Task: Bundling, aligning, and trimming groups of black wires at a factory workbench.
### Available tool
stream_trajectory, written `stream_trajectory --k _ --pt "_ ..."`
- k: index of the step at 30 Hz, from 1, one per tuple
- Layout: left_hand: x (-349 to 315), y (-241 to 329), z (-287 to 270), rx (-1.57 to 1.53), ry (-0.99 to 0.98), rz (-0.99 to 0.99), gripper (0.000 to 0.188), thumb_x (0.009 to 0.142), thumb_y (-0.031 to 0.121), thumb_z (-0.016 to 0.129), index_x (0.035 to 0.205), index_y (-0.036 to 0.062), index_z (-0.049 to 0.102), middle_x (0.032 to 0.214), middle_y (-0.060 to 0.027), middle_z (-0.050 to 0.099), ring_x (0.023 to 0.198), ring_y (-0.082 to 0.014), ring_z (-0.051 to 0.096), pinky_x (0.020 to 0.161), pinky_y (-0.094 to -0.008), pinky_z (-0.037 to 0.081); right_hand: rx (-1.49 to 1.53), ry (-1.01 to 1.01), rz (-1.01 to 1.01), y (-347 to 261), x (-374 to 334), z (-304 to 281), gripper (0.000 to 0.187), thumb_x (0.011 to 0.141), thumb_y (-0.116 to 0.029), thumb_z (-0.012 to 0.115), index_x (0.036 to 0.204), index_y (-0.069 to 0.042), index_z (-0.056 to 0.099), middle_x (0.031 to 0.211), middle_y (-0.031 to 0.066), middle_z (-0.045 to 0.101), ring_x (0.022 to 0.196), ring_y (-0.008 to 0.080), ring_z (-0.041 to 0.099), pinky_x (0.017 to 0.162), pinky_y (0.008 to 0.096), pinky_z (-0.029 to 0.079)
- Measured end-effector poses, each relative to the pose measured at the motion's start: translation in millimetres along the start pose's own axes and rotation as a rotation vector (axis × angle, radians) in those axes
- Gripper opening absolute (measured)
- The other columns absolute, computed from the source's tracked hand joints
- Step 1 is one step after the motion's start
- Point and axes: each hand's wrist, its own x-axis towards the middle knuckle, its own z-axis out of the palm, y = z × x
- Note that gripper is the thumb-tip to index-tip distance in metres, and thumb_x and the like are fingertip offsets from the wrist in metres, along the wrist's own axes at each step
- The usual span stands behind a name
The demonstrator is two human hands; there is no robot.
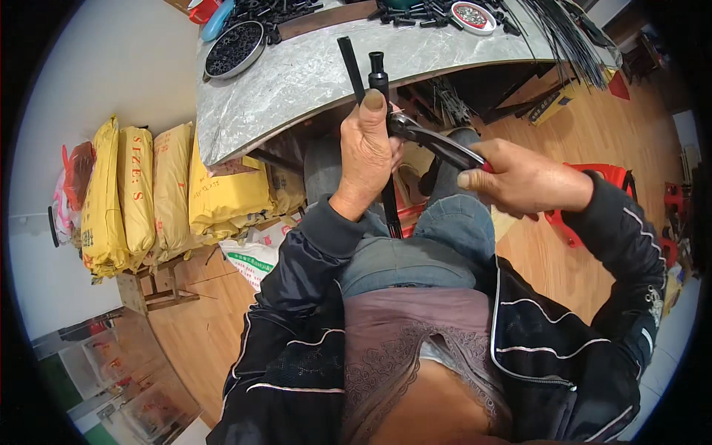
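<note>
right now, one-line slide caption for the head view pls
Left hand grips black rods while right hand squeezes pliers on them.

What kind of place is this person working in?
Probably a small assembly workshop: a grey worktable carries a metal bowl of small black parts, yellow sacks are stacked beside it, and the hands work black rods with pliers.
</note>
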Motion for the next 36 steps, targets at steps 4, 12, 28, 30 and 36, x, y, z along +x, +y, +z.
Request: stream_trajectory --k 4,12,28,30,36 --pt "0.2 0.2 1.6 0.096 0.039 0.013 0.067 0.091 0.068 0.039 0.089 0.0033 0.054 0.052 0.0032 0.036 0.041 -0.0068 0.035 0.039 -0.0238 0.029 -0.629 0.381 -0.263 2.5 10.7 3.0 0.019 0.091 -0.016 0.059 0.088 0.0 0.047 0.067 0.02 0.058 0.064 0.0388 0.06 0.058 0.0456 0.047" --pt "10.4 -0.8 -15.3 -0.068 0.033 0.012 0.065 0.089 0.069 0.045 0.087 0.0044 0.052 0.054 0.0034 0.037 0.041 -0.0055 0.035 0.038 -0.0214 0.028 -0.534 0.793 -0.445 30.7 19.8 9.9 0.03 0.079 -0.001 0.066 0.099 -0.002 0.043 0.08 0.0191 0.059 0.075 0.0432 0.059 0.063 0.0461 0.046" --pt "9.5 -7.2 -8.1 0.012 0.06 0.014 0.054 0.083 0.059 0.063 0.086 0.0079 0.048 0.052 0.0019 0.037 0.039 -0.0076 0.036 0.037 -0.0244 0.029 -0.727 1.048 -0.567 33.4 31.4 11.5 0.035 0.068 0.005 0.066 0.095 -0.004 0.047 0.092 0.0118 0.05 0.089 0.0318 0.053 0.076 0.0382 0.04" --pt "11.3 -7.4 -7.0 0.044 0.071 0.03 0.053 0.083 0.058 0.065 0.083 0.0084 0.046 0.052 0.0015 0.039 0.038 -0.0079 0.037 0.036 -0.0243 0.03 -0.663 1.01 -0.524 36.9 29.2 17.6 0.036 0.066 0.008 0.066 0.095 -0.004 0.047 0.088 0.0137 0.051 0.085 0.0345 0.055 0.072 0.0397 0.043" --pt "12.6 -4.3 -3.4 0.052 0.112 0.009 0.052 0.084 0.056 0.065 0.081 0.0078 0.046 0.052 0.0017 0.039 0.037 -0.008 0.037 0.035 -0.0243 0.03 -0.473 0.979 -0.596 50.2 33.3 34.9 0.03 0.076 0.0 0.072 0.095 -0.004 0.049 0.079 0.014 0.058 0.066 0.0306 0.062 0.054 0.035 0.047"
